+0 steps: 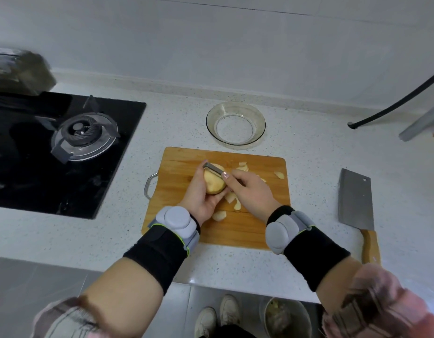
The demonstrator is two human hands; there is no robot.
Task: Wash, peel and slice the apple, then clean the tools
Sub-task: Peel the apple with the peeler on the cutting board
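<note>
Apple (214, 183), mostly bare of skin and pale yellow, sits cupped in the left hand (203, 196) just above the middle of a wooden cutting board (179, 167). The left fingers curl round the fruit from below and behind. The right hand (250, 189) grips a metal peeler (214, 167), its fingers clamped round the handle, with the blade laid across the top of the apple.

Strips of peel (232, 198) lie scattered on the cutting board, some under the hands and some toward its far right corner. Beyond the cutting board's far edge stands a glass bowl (235, 111). To the right of the cutting board, well apart from it, a cleaver (356, 198) lies flat on the speckled desk (308, 147). To the left of the cutting board is a black gas hob (64, 132).

Judging from this pose, peeling is nearly done. The risk lies in the wet, slippery flesh: the apple could twist in the left palm, or the blade could skid off the curve toward the left thumb.
</note>
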